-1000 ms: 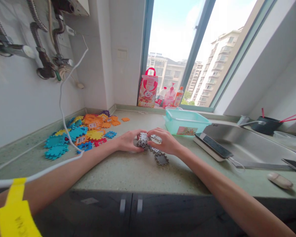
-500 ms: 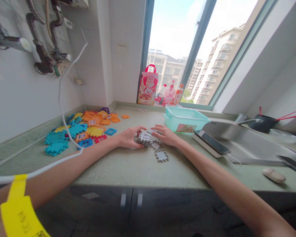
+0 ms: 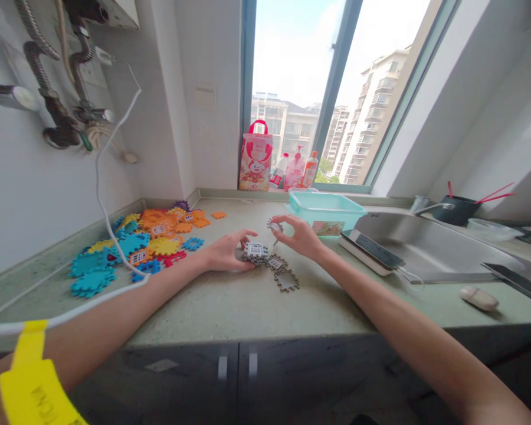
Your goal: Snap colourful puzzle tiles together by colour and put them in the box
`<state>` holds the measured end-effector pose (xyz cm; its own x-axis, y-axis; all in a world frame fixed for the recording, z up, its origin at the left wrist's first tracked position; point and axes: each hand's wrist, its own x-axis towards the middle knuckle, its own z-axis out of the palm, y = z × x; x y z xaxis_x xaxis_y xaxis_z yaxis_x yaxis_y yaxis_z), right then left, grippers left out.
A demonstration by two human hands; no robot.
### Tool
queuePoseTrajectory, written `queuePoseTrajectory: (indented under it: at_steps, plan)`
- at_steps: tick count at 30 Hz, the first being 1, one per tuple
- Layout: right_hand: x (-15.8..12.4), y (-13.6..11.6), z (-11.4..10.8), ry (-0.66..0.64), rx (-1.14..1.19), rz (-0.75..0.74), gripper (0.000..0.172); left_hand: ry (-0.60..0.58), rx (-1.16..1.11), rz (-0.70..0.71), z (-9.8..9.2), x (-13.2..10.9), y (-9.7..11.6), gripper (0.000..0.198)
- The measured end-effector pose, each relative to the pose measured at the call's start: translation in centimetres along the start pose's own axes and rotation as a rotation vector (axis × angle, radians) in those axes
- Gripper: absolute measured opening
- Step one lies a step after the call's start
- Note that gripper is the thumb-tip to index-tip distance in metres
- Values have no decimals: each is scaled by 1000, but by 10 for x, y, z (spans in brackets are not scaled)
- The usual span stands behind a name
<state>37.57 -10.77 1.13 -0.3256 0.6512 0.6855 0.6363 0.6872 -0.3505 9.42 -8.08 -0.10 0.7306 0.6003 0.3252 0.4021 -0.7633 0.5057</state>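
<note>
Nearest, a yellow tag [image 3: 35, 389], cut off at the bottom, its lettering hard to read. Two grey pieces [image 3: 277, 263] on the table [image 3: 203, 313], and just beside them the left hand [image 3: 225, 252] grips a grey stack [image 3: 255, 251], layers too blurred to count! The right hand [image 3: 301, 237] pinches one grey tile [image 3: 274, 226], partly hidden. Beyond, three bottles [image 3: 294, 171] at the window [image 3: 292, 59], labels unreadably small.

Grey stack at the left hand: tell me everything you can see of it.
The grey stack consists of plastic-looking pieces with toothed edges; the top one shows a paler, window-like lattice. The pieces are too small to count. It is roughly level, gripped at its left side between the left hand's thumb and fingers. A flat grey lattice piece lies just right of it; whether they touch is unclear.
</note>
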Motion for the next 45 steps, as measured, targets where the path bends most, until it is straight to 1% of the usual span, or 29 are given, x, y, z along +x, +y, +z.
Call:
queuePoseTrajectory:
  at_steps: [1,3,6,9,12,16,17,19,21,22,24,26,28,29,31,34,38,41,45]
  plan:
    - [0,-9,0,10,51,-62,25,-4,-7,0,0,0,0,82]
    - [0,-24,2,-22,112,-168,25,-4,-25,2,1,0,0,82]
    - [-2,-38,7,-78,132,-236,24,4,-21,2,0,0,0,79]
    - [-4,-41,10,-91,136,-238,23,-2,5,6,-1,1,2,74]
    - [-4,-42,12,-119,135,-268,24,-18,-13,41,-4,1,6,75]
    - [-3,-42,12,-205,110,-316,22,-28,-29,51,-4,0,7,75]
    - [-2,-41,11,-208,109,-304,21,-27,-23,45,-3,0,6,75]
    - [-1,-34,10,-168,118,-234,22,-19,-15,36,-2,0,4,78]
    - [-1,-21,9,-122,108,-140,26,-5,-12,33,-1,1,1,82]
    - [-1,-13,10,-128,83,-99,29,2,-12,30,0,1,0,83]
    - [-2,3,13,-214,-4,-26,37,4,-16,30,0,1,-2,83]
    - [-3,17,17,-352,-102,46,42,-5,-24,33,0,0,-3,82]
    - [-4,28,19,-435,-170,106,40,-9,-26,31,0,0,-3,82]
    - [-5,32,20,-443,-189,124,38,-9,-25,28,0,0,-4,82]
    - [-6,38,19,-407,-191,130,34,-6,-23,24,1,-1,-5,83]
    - [-9,43,16,-345,-132,107,28,0,-35,25,1,-1,-5,84]
    - [-10,44,16,-295,-93,113,19,-9,-57,12,0,-1,-4,87]
    - [-5,37,16,-200,-67,123,20,-12,-71,-9,0,-1,-3,87]
    - [3,12,12,19,-4,68,24,-2,-59,-13,0,1,-5,88]
